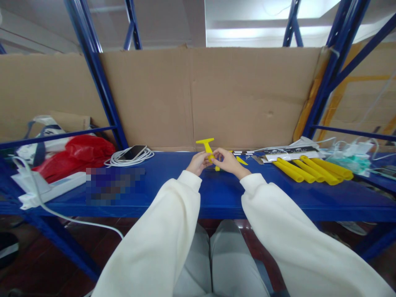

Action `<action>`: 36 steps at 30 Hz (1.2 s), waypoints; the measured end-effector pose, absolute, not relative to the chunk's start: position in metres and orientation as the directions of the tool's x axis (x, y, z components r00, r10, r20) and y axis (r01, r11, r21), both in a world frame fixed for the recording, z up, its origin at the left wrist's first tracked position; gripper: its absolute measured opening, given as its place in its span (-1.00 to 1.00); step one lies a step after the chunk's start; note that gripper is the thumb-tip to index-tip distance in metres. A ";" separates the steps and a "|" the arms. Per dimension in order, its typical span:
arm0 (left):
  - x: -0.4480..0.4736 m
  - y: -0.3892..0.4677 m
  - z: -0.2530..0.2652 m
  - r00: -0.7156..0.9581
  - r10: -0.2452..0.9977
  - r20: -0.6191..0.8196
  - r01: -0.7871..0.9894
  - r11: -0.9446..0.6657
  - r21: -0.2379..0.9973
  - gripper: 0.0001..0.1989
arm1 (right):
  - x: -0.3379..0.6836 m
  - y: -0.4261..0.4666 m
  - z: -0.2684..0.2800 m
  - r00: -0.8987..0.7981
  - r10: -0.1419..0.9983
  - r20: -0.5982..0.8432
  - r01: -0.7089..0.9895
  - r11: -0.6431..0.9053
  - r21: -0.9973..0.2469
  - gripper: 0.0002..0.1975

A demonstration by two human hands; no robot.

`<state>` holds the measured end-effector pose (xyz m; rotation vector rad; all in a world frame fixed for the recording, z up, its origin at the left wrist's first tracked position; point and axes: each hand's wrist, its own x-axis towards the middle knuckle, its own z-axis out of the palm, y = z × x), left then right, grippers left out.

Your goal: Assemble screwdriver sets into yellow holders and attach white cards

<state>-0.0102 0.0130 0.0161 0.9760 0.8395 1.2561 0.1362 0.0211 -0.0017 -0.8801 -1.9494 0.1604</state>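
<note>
Both hands meet above the blue shelf top, around a yellow T-shaped piece (206,145) whose crossbar points up. My left hand (198,162) has its fingers closed on the stem from the left. From the right, my right hand (228,161) pinches at the lower part of the same piece, its thumb and fingertips close to the left fingers. A small yellow end (217,168) shows just below the fingers; whether it belongs to the same piece I cannot tell. Beside my right hand lies a flat yellow pointed piece (241,161).
Several yellow tubes (309,170) lie at the right by a white-and-black packet (289,152). A phone (133,152) rests on a coiled white cable (116,160). Further left are a red bag (83,154) and a white power strip (58,189). Cardboard (216,95) stands behind.
</note>
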 end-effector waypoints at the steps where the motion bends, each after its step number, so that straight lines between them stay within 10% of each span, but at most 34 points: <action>1: -0.010 0.012 0.017 0.124 0.992 0.029 -0.370 0.019 0.929 -0.81 | 0.137 0.024 -0.002 -0.245 0.649 0.720 0.479 0.727 -0.492 -0.87; 9: -0.009 0.010 0.016 0.211 0.972 0.098 -0.299 -0.031 0.954 -0.59 | 0.153 0.045 0.001 0.275 0.857 0.436 0.124 0.418 -0.900 -0.58; 19: -0.010 0.005 0.015 0.457 0.890 0.008 -0.040 0.011 0.999 -0.62 | 0.190 0.052 0.009 0.400 0.867 0.298 -0.144 0.380 -0.914 -0.75; 25: -0.005 0.014 0.009 0.271 0.959 0.085 0.181 -0.138 0.974 -0.75 | 0.189 0.044 0.011 0.470 0.845 0.255 -0.148 0.361 -0.921 -0.90; 29: -0.008 0.014 0.004 0.096 0.914 0.395 0.557 -0.378 0.740 -0.79 | 0.177 0.033 0.015 0.435 0.872 0.224 -0.174 0.326 -0.929 -0.87; 36: -0.017 0.002 0.008 -0.041 0.826 0.563 0.741 -0.353 0.571 -0.70 | 0.168 0.025 0.017 0.285 0.923 0.258 -0.078 0.290 -0.954 -0.83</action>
